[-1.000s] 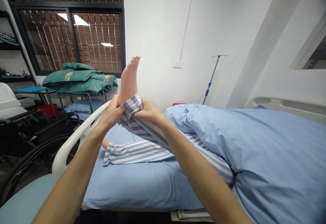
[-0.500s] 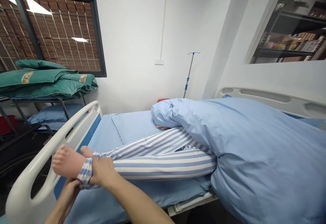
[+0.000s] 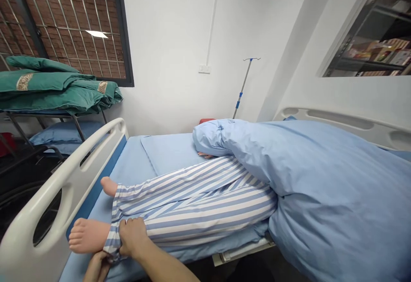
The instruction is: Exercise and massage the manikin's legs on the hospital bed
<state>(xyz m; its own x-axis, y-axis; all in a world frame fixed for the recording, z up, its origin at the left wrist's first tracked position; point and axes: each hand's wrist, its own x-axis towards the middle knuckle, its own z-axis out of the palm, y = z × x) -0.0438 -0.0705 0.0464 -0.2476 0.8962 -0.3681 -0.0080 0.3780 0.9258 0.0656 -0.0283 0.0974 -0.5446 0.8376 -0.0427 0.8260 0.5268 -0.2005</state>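
Note:
A manikin in blue-and-white striped trousers [image 3: 205, 218] lies on the bed, its upper part hidden by a blue quilt [image 3: 308, 179]. My right hand [image 3: 133, 235] is wrapped over the near lower leg, just above the trouser cuff. Below the ankle, my left hand [image 3: 96, 267] cups the near leg from underneath, its fingers partly hidden by the heel and cuff. The near bare foot [image 3: 90, 235] points towards the footboard. The far foot [image 3: 109, 186] rests on the sheet, apart from the near one. A few manikin fingers [image 3: 204, 155] show under the quilt's edge.
The white footboard [image 3: 54, 179] stands close to the feet on the left. A drip stand [image 3: 242, 89] rises behind the bed. Green folded bedding [image 3: 61, 89] lies on a rack by the barred window [image 3: 77, 25]. The quilt hangs over the bed's near side.
Both my hands and the near leg have moved down and towards me, away from the far leg. The feet are wider apart. The camera view has shifted slightly.

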